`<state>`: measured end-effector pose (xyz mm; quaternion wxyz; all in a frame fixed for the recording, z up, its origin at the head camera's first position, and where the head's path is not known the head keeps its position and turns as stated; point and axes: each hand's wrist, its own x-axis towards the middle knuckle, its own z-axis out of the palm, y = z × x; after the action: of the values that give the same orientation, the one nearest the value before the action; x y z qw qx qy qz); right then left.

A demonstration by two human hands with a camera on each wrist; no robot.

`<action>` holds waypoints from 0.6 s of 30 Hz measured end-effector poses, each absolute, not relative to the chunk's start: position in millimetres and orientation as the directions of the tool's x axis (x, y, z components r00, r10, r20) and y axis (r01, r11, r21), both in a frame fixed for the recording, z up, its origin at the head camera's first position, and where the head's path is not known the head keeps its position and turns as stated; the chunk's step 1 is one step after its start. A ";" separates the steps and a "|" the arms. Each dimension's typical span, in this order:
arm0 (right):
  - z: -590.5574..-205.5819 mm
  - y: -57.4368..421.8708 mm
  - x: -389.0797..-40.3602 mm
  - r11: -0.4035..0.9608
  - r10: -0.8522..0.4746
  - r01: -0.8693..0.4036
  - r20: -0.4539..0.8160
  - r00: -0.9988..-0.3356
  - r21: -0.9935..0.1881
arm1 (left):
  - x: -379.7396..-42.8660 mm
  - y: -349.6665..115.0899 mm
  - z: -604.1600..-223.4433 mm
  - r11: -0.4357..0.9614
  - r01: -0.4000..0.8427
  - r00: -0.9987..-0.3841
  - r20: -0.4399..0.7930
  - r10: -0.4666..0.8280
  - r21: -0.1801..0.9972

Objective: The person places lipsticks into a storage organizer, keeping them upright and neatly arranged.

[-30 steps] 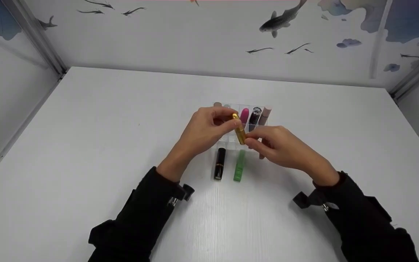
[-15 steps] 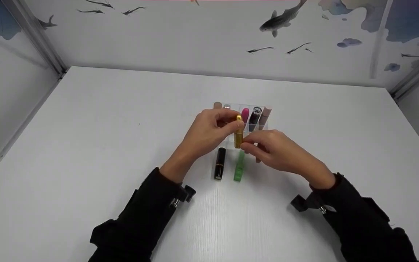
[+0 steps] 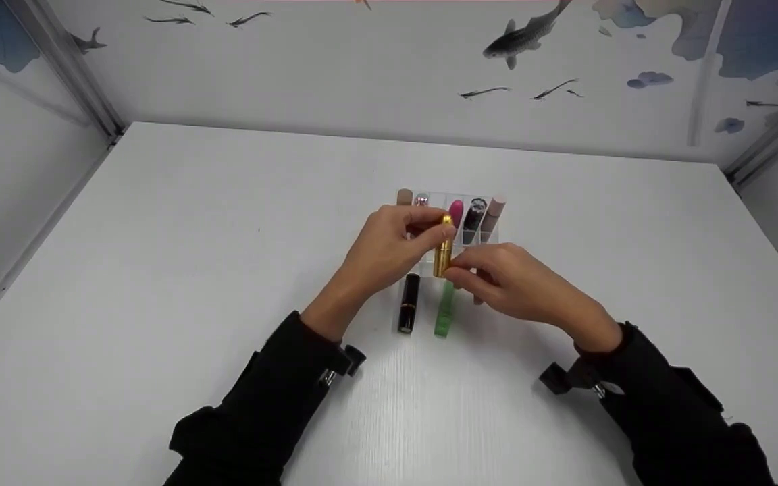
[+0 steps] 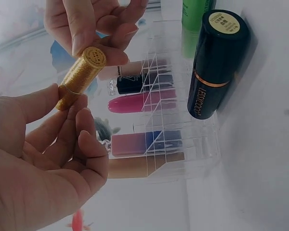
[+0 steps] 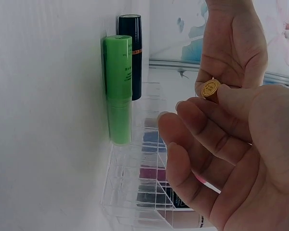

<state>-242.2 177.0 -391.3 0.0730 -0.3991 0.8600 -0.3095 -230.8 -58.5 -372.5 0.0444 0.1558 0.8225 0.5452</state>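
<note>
gold tube (image 3: 442,251) slightly lower | white table (image 3: 159,270) | fish-print walls (image 3: 362,61)

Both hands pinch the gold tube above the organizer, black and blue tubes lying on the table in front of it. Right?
Not quite: the tube lying beside the black tube is green, not blue, as the head view shows. Both hands, left and right, do pinch the gold tube above the organizer.

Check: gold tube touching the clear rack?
Apart. Left wrist view shows the gold tube pinched between left hand and right hand, clear of the rack.
</note>
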 end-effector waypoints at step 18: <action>-389.2 177.7 -243.7 0.485 -0.757 -0.639 0.079 -0.648 -0.597 | -231.9 -57.0 -375.1 0.360 0.189 -0.949 0.076 0.306 0.914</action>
<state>-243.7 177.7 -389.2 0.0977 -0.4077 0.8560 -0.3023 -231.9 -57.0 -375.1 0.0534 0.1503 0.8228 0.5455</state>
